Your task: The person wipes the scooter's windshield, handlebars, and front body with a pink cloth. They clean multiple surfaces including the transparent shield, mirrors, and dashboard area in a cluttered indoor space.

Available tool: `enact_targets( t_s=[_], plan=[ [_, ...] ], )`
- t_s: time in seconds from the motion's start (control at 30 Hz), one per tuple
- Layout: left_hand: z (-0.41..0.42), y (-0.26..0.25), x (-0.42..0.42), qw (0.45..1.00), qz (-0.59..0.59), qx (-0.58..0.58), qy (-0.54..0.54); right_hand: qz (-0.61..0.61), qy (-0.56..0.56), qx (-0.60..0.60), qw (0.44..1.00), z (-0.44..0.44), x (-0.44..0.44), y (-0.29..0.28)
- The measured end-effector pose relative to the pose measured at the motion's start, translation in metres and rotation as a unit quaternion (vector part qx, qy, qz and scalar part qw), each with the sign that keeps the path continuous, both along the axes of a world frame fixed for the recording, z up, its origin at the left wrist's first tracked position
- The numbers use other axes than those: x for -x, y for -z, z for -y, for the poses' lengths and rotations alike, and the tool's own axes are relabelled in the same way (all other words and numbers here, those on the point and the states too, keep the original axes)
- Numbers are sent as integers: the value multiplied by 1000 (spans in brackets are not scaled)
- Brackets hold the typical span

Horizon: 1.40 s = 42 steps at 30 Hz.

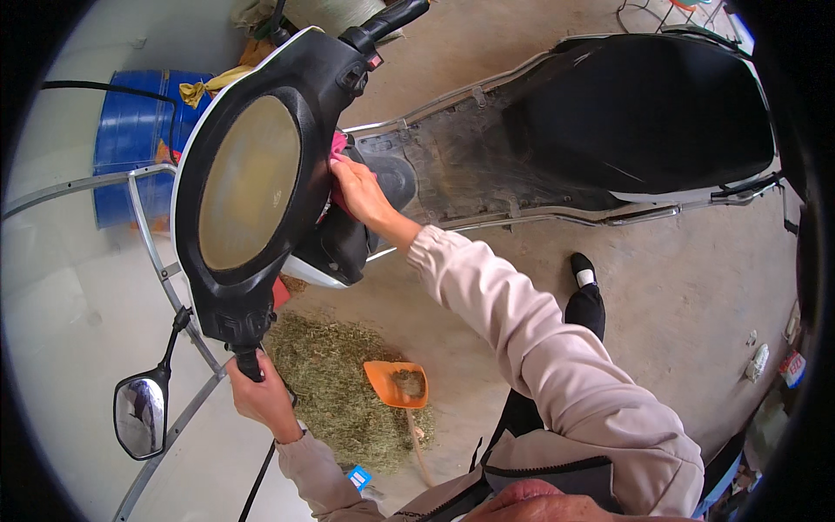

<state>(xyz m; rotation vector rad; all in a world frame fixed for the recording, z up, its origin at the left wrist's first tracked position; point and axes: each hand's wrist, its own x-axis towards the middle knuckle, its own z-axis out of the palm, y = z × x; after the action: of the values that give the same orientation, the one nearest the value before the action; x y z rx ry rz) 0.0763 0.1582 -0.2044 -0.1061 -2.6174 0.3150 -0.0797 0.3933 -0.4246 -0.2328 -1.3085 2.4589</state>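
An electric scooter stands before me, its handlebar cover [313, 85] and clouded oval display [251, 183] at the left of the view. My left hand [264, 395] is closed round the near handlebar grip [248, 362], below the cover. Behind the handlebar cover, my right hand [359, 189] presses a pink cloth [338, 145] against the black inner front panel; its fingertips are partly hidden. A mirror [140, 415] sticks out beside the near grip. The worn footboard [456, 156] and black seat [659, 114] extend to the right.
An orange dustpan [398, 385] with a long handle lies on a heap of dry chopped plant matter [326, 378] on the floor. A blue plastic drum [130, 143] and a metal frame [153, 228] stand by the wall. Small litter [757, 363] lies at the far right.
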Motion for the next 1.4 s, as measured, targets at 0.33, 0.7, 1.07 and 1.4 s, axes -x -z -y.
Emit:
enact_targets(
  t_s=[0.33, 0.7, 1.07, 1.4],
  plan=[
    [-10, 2, 8, 999, 3, -34, -4, 63, 10, 19, 998, 3, -3, 80],
    [-14, 4, 6, 999, -8, -49, -10, 48, 104, -97, 989, 19, 1, 91],
    [-13, 5, 8, 999, -12, -20, -27, 63, -9, -134, 989, -5, -18, 103],
    [-10, 3, 1, 999, -25, -26, -37, 162, 37, -18, 986, -72, -55, 57]
  ],
)
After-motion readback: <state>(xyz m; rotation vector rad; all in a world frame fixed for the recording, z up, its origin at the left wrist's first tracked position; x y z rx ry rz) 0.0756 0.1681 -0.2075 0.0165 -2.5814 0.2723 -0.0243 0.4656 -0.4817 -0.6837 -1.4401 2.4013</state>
